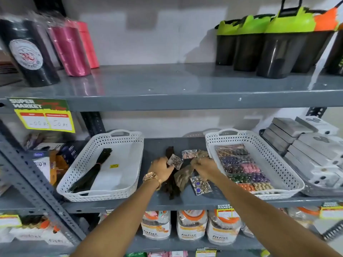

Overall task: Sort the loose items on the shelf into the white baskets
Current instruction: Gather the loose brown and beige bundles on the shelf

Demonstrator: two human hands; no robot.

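Note:
Two white baskets stand on the middle grey shelf. The left basket (118, 190) holds dark strips; the right basket (289, 175) holds a clear pack of coloured beads (243, 167). Between them lies a pile of loose items: small clear packets of studs (201, 185), a pinkish packet (189, 154), dark hair strips (169, 190) and a brownish pouch (182, 176). My left hand (163, 169), with a gold watch on its wrist, pinches a small clear packet (175, 161). My right hand (205, 167) rests on the pile with fingers curled; what it grips is hidden.
Grey boxes (306, 151) are stacked right of the right basket. Boxed goods (48, 164) crowd the left end. Tumblers (72, 51) and green-lidded shakers (274, 47) stand on the upper shelf. Jars (191, 227) fill the lower shelf.

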